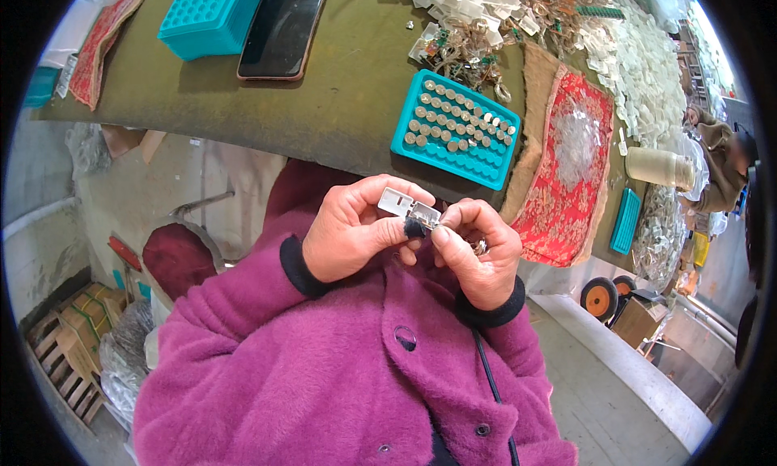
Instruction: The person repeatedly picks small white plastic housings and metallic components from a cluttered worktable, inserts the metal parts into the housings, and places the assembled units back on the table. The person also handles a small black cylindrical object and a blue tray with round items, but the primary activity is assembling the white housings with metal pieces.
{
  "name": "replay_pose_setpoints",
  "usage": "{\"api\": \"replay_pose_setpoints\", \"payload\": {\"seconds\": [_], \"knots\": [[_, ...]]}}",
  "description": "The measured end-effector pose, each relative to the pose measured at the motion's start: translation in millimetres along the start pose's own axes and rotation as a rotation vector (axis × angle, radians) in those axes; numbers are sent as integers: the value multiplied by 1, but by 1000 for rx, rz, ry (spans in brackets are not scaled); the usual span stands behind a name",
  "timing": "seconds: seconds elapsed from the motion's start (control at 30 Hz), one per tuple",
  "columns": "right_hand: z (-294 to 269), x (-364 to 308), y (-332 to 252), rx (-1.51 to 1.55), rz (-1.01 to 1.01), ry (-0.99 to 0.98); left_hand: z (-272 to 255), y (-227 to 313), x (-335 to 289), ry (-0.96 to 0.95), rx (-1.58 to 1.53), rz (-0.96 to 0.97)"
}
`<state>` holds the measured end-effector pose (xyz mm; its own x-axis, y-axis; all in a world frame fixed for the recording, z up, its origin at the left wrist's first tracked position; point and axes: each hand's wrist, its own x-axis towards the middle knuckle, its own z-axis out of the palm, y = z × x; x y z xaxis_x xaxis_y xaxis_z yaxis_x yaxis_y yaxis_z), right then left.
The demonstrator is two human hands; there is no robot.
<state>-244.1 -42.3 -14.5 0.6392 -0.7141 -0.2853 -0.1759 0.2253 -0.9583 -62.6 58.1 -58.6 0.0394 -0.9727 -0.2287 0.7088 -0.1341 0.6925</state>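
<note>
Purple coat (316,369) foremost; left grip (352,233) and right grip (481,252) pinch 1 white plastic piece (396,201).

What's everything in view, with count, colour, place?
table: one, olive, top
small two-part piece: one, whitish, between hands
dimpled tray: one, teal, near edge
round pieces: dozens, silvery, inside it
tray stack: one, teal, upper left
phone: one, black, beside stack
plastic pieces: many, clear, upper right
wiry scraps: many, brownish, beside those
patterned cloths: two, red, right and left
jar: one, cloudy, right
small tray: one, teal, below jar
round cushion: one, maroon, left
cartons: several, brown, both sides
wheels: two, orange, lower right
another person: one, brown-clad, right edge
coat: one, purple, centre
left hand: one, purple-sleeved, gripping piece
right hand: one, purple-sleeved, gripping piece
</note>
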Motion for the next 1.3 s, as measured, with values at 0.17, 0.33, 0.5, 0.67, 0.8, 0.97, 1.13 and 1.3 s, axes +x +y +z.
{"api": "replay_pose_setpoints", "payload": {"seconds": [0.17,0.33,0.5,0.67,0.8,0.97,1.13,1.3], "knots": [[3,3,0,-50,19,-8,4,5,-2,50,473,309],[2,6,1,-154,-38,3,1,2,-1,33,149,164],[-2,7,2,-256,-109,-28,-6,-2,3,-16,-108,32],[-4,8,8,-181,-214,-5,-9,-4,3,-25,-112,-24],[-5,7,12,-235,-234,30,-7,-5,2,-31,-79,7],[-3,5,13,-224,-174,74,5,-3,0,80,23,64],[-2,14,17,-404,-553,46,10,1,0,170,570,324],[-4,15,19,-501,-583,98,4,4,2,137,943,610]]}}
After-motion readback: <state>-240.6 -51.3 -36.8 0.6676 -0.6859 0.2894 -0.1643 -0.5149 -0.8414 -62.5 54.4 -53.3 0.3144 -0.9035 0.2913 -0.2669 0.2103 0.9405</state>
